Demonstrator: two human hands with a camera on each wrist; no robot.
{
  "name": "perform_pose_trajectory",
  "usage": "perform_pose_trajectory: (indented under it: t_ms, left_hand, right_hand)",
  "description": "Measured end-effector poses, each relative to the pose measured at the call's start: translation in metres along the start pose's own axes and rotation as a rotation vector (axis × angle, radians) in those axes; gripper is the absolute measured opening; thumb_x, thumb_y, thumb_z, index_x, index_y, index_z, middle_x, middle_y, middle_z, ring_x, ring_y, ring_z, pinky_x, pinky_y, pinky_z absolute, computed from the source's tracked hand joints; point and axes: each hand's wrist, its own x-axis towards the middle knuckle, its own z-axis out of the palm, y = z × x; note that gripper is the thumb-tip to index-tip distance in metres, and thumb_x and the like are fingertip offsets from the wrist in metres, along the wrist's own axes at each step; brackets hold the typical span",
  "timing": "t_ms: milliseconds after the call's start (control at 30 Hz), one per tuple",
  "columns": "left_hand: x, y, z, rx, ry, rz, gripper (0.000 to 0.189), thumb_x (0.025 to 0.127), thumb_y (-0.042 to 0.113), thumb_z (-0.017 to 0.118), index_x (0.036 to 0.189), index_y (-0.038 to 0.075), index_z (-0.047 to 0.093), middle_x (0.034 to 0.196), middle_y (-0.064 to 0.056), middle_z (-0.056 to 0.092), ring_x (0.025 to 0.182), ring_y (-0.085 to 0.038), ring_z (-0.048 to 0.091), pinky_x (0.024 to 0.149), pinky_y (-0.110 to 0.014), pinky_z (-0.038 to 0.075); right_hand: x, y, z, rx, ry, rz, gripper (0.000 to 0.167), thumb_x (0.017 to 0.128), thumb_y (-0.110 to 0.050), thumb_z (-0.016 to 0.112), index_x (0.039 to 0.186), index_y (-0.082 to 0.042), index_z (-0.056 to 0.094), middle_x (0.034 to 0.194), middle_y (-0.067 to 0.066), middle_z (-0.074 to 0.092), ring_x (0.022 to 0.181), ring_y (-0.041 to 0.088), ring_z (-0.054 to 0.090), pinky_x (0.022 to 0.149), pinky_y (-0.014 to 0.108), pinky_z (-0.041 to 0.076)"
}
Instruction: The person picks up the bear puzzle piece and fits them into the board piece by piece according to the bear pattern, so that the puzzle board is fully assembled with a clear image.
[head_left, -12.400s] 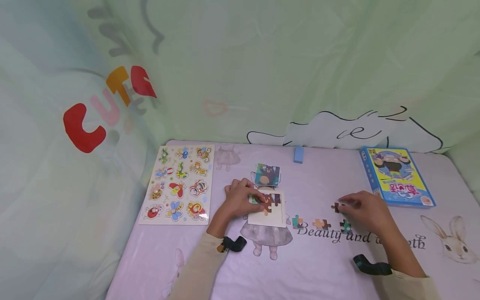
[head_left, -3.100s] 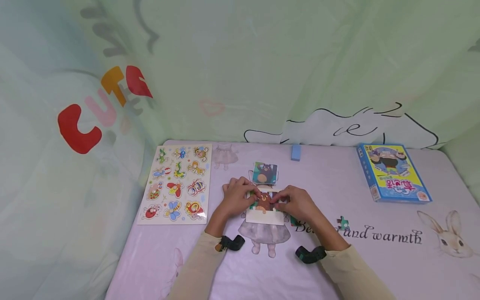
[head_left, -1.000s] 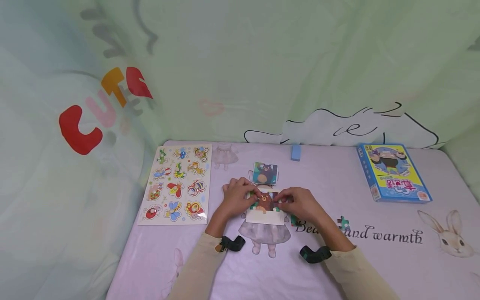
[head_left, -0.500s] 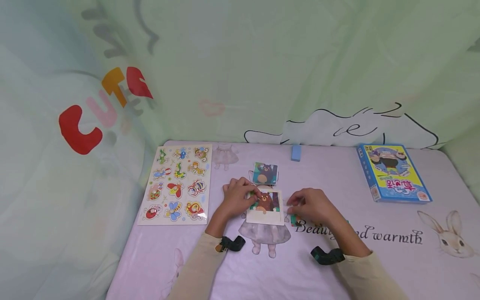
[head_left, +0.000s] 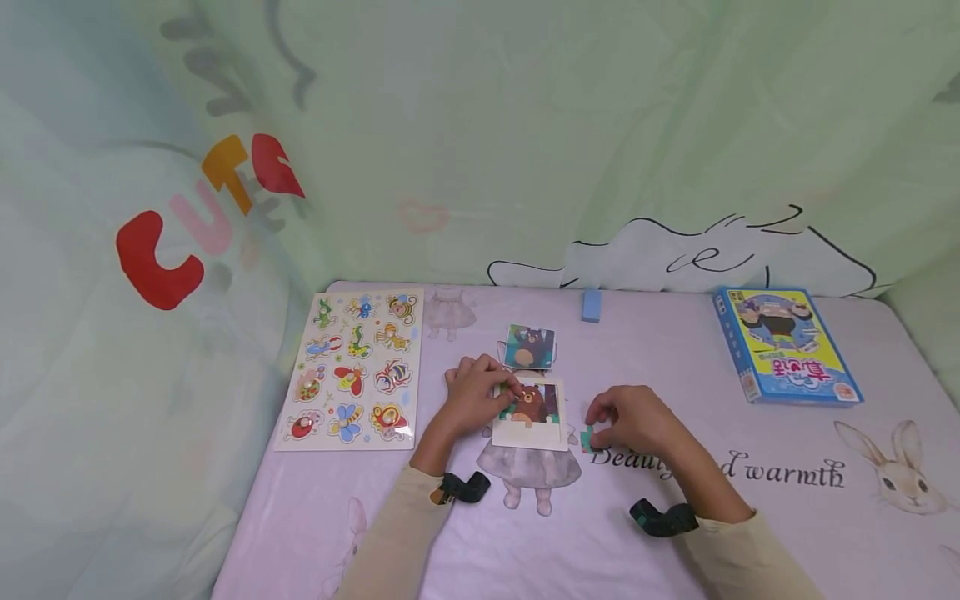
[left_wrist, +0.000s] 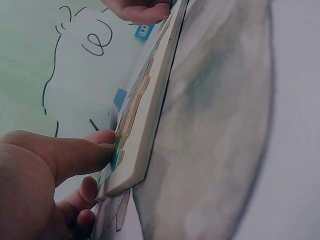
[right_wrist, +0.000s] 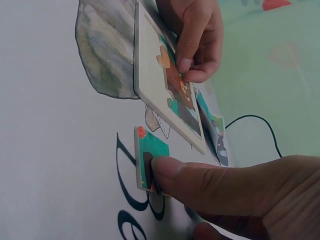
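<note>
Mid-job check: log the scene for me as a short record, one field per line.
Left hand: touches the bear puzzle
Right hand: pinches a green-and-dark piece, right of the tray; raised or on the cloth, cannot tell
Tray fill: upper part has pieces, lower part bare
Beyond tray: bear card
Far left: insect board
Back edge: blue block
Right rear: blue-and-yellow box

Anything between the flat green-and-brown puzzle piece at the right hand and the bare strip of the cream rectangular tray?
Nothing visible except the right edge of the tray. The left hand is at its upper left, off the path of the puzzle piece.
</note>
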Motion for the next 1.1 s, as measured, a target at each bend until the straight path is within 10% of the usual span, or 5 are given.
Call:
perform_pose_trajectory:
  t_ms: [1100]
  left_hand:
    - [0.000,-0.007,-0.004,-0.043,-0.033,0.014,0.016,0.099,0.025,0.065,0.100,0.032,0.080,0.110,0.006,0.055,0.107,-0.019,0.041,0.092,-0.045,0.023]
  right_hand:
    - [0.020,-0.032,0.015,0.288,-0.037,-0.164,0.011,0.089,-0.011,0.077,0.097,-0.011,0.068,0.083,0.001,0.063,0.078,0.018,0.055,0.067,0.029,0.047]
